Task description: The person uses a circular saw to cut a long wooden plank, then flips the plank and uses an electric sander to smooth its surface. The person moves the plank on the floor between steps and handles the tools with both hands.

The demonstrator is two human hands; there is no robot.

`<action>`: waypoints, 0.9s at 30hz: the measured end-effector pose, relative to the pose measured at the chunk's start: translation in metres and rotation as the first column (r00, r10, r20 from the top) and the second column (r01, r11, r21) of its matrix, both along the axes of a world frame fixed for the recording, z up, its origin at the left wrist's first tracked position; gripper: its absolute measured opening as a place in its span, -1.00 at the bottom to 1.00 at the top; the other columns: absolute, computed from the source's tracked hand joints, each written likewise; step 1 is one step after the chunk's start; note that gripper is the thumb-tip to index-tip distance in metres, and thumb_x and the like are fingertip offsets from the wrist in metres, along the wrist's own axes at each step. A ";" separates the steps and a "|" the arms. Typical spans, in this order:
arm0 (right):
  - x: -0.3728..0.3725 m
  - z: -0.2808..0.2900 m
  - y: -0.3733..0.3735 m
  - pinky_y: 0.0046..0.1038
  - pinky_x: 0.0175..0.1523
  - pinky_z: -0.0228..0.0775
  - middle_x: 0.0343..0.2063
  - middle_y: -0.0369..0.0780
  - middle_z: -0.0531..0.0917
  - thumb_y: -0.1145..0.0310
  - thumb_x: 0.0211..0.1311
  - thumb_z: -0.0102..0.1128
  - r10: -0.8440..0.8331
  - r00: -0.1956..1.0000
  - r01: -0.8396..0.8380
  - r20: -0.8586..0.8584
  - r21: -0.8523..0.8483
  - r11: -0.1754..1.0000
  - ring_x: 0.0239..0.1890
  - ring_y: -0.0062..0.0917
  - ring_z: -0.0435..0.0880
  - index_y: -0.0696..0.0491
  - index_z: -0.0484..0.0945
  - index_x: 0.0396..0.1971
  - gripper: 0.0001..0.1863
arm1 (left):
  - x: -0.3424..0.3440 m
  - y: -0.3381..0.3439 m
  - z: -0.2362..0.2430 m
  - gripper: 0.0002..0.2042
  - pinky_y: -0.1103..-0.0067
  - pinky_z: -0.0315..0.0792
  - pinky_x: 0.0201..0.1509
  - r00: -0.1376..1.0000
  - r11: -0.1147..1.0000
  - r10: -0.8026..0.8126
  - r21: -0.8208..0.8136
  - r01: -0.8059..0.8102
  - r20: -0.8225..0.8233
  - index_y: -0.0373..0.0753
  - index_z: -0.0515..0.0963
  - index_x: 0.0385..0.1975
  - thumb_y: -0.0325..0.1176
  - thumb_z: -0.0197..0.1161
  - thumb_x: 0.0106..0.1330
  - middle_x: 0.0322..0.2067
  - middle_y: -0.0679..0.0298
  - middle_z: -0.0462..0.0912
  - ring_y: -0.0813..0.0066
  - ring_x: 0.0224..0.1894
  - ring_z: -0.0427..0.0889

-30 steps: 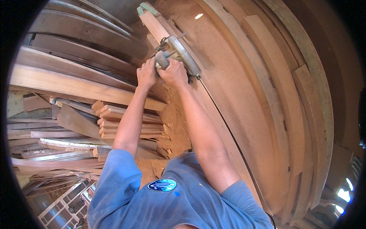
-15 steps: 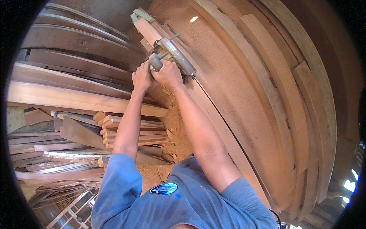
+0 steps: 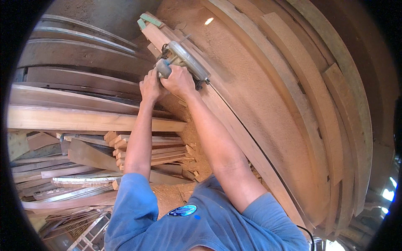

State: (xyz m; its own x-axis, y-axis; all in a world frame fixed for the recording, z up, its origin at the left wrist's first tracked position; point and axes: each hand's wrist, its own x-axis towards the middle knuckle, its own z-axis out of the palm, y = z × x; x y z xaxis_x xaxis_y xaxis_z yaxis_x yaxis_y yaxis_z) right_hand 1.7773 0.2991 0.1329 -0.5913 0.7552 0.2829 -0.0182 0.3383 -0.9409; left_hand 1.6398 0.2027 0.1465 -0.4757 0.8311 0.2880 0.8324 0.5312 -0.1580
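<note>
Both the right hand (image 3: 180, 79) and the left hand (image 3: 151, 87) sit close together toward 10 and 11 o'clock, the right clamped on the power saw (image 3: 187, 60), the left just beside it with its fingers partly hidden, so I cannot tell what it grips. The saw rests just short of 12 o'clock on a long board (image 3: 226, 111), from which a dark slit (image 3: 251, 136) runs toward 5 o'clock. Stacked short boards (image 3: 167, 151) lie at 8 o'clock, below a pale plank (image 3: 79, 118) at 9 o'clock.
</note>
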 end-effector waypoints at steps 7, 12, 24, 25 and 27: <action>-0.005 0.001 0.000 -0.08 0.02 0.58 -0.29 0.13 0.71 0.12 0.01 0.36 -0.016 1.000 0.017 0.009 -0.010 1.000 -0.14 0.02 0.71 0.14 0.70 -0.25 -0.60 | -0.006 0.000 -0.002 -0.27 0.11 0.40 -0.05 0.995 0.994 -0.087 0.060 0.089 -0.039 -0.07 0.37 0.09 -0.12 0.58 -0.13 -0.04 0.20 0.55 0.05 0.07 0.55; -0.006 -0.004 -0.001 -0.08 0.02 0.58 -0.29 0.14 0.71 0.14 0.01 0.36 -0.018 1.000 0.018 -0.012 -0.011 1.000 -0.14 0.01 0.71 0.14 0.69 -0.25 -0.60 | -0.012 -0.001 -0.007 -0.26 0.11 0.40 -0.03 0.995 0.994 -0.093 0.054 0.095 -0.045 -0.08 0.35 0.12 -0.14 0.56 -0.11 0.02 0.20 0.54 0.06 0.09 0.54; -0.011 -0.006 -0.004 -0.08 0.04 0.57 -0.27 0.15 0.71 0.11 0.03 0.35 -0.034 0.999 0.034 0.010 -0.029 0.999 -0.12 0.03 0.71 0.13 0.70 -0.23 -0.59 | -0.026 -0.002 -0.014 -0.31 0.11 0.37 -0.02 0.992 0.990 -0.119 0.066 0.123 -0.051 -0.08 0.37 0.08 -0.13 0.54 -0.10 -0.04 0.20 0.54 0.03 0.08 0.54; -0.011 -0.006 -0.005 -0.08 0.04 0.57 -0.27 0.15 0.71 0.11 0.03 0.36 -0.033 0.999 0.034 0.008 -0.032 0.999 -0.12 0.03 0.71 0.13 0.70 -0.24 -0.59 | -0.032 -0.004 -0.017 -0.30 0.11 0.37 -0.02 0.991 0.989 -0.125 0.068 0.129 -0.055 -0.09 0.37 0.08 -0.12 0.55 -0.10 -0.04 0.20 0.54 0.03 0.08 0.54; -0.013 -0.006 -0.005 -0.08 0.04 0.57 -0.27 0.15 0.71 0.12 0.03 0.36 -0.037 0.999 0.037 0.001 -0.032 0.999 -0.12 0.03 0.71 0.14 0.70 -0.24 -0.59 | -0.041 -0.003 -0.021 -0.30 0.10 0.37 -0.03 0.988 0.988 -0.133 0.070 0.138 -0.080 -0.09 0.38 0.08 -0.12 0.55 -0.11 -0.04 0.19 0.55 0.03 0.07 0.54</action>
State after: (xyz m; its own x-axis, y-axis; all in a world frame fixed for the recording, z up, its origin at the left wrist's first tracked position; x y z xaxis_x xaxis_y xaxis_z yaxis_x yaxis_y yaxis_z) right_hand 1.7640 0.2942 0.1265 -0.5631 0.7851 0.2579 -0.0055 0.3085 -0.9512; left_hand 1.5983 0.1995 0.1259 -0.3348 0.8610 0.3828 0.8848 0.4270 -0.1867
